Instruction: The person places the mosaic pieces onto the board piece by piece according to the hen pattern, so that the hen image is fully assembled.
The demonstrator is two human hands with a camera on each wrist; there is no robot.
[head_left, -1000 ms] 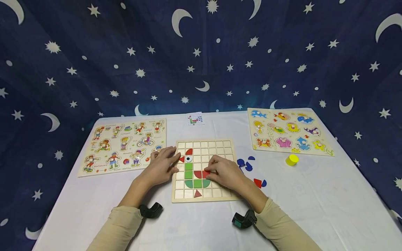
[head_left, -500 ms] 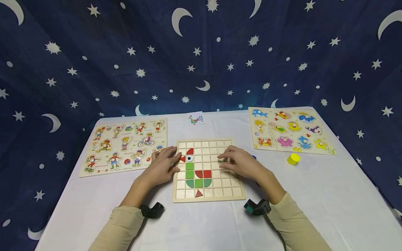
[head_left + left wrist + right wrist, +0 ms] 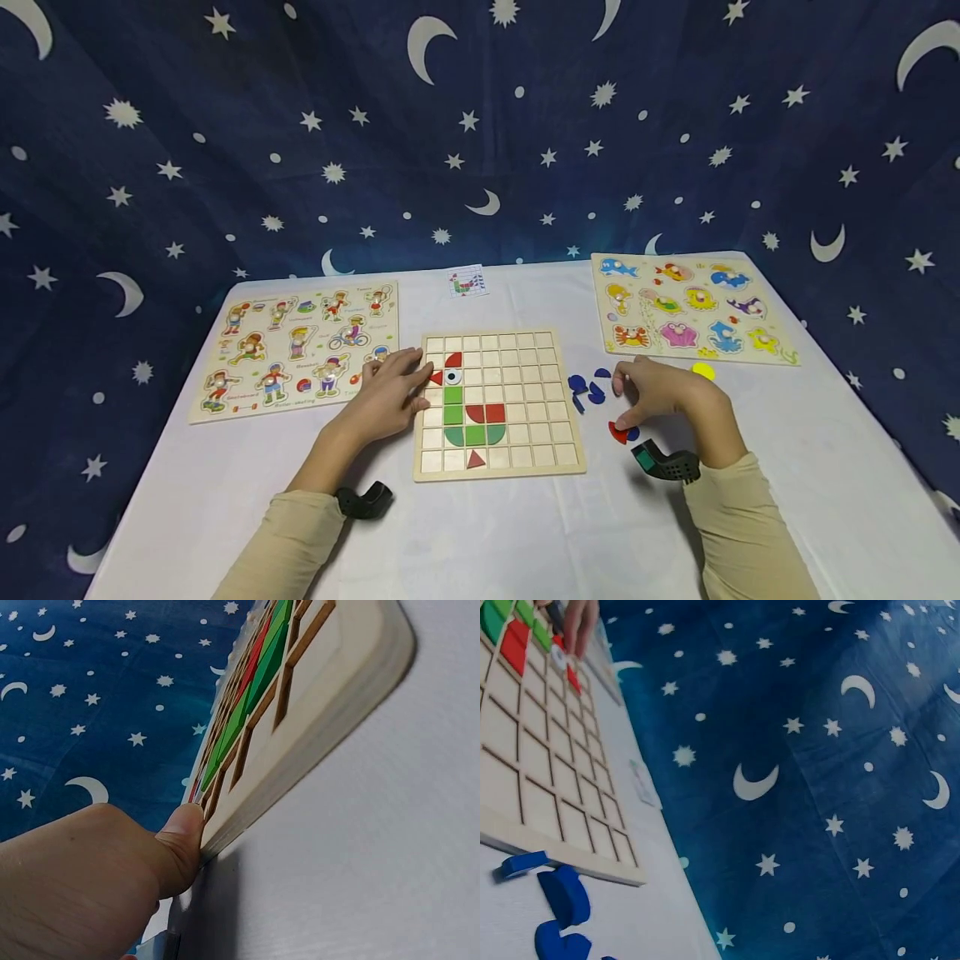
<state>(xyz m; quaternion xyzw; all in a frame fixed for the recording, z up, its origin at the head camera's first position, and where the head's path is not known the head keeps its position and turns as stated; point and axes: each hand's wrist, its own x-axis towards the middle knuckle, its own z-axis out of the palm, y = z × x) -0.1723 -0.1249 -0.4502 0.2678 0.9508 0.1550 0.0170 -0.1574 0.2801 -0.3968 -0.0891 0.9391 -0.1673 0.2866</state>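
Observation:
A wooden grid board [image 3: 525,412] lies mid-table, with red, green and eye-marked tiles set in its squares. At its left edge rests my left hand [image 3: 390,396]; in the left wrist view the thumb [image 3: 184,825] presses against the board's side. Right of the board, my right hand [image 3: 660,392] is over the table, thumb tip on a red quarter-round tile [image 3: 617,432] and fingers spread apart from the thumb. A blue piece [image 3: 633,434] lies against that tile, partly hidden. Several blue pieces [image 3: 577,383] lie between the board and my right hand.
A puzzle board of sports figures [image 3: 300,350] lies at the left, and a sea-animal puzzle board [image 3: 690,308] at the back right. A yellow cylinder [image 3: 703,370] stands behind my right hand, partly covered. A small picture card [image 3: 468,282] lies at the back edge.
My right hand has let go of a red square tile on the board and moved right to the loose pieces, its thumb now on a red one. My left hand stays at the board's edge.

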